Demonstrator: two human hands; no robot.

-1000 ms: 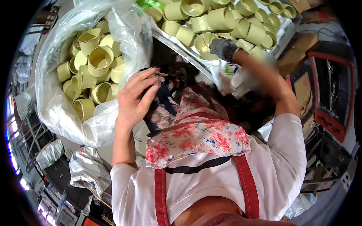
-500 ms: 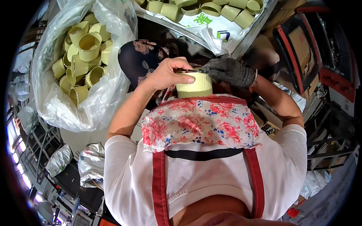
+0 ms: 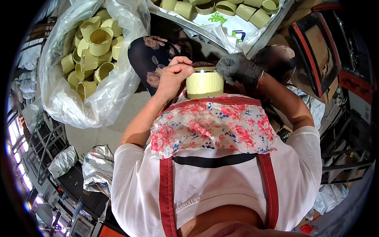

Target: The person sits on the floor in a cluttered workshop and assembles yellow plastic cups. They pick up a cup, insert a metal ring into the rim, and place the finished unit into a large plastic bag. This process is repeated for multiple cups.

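A pale yellow pot (image 3: 204,85) with ribbed sides stands upright at my lap, just beyond the apron's red edge. Along its top runs a thin shiny metallic band (image 3: 206,71). My bare left hand (image 3: 175,77) grips the left side of the rim, thumb and fingers pressed together there. On the opposite side, my right hand (image 3: 238,68), in a dark grey glove, is curled against the rim; its fingertips are partly hidden. The inside of the pot is mostly out of sight.
At the left, a clear plastic bag (image 3: 106,112) holds several similar yellow pots (image 3: 100,41). More pots (image 3: 226,7) lie on a white-lined metal tray (image 3: 269,31) at the back. A red and black frame (image 3: 314,55) stands at right. Silvery wrapped bundles (image 3: 97,169) are at lower left.
My left thumb has moved off the pot's front wall to the left of its rim. The shiny band now shows along the front. My gloved hand is more curled at the right.
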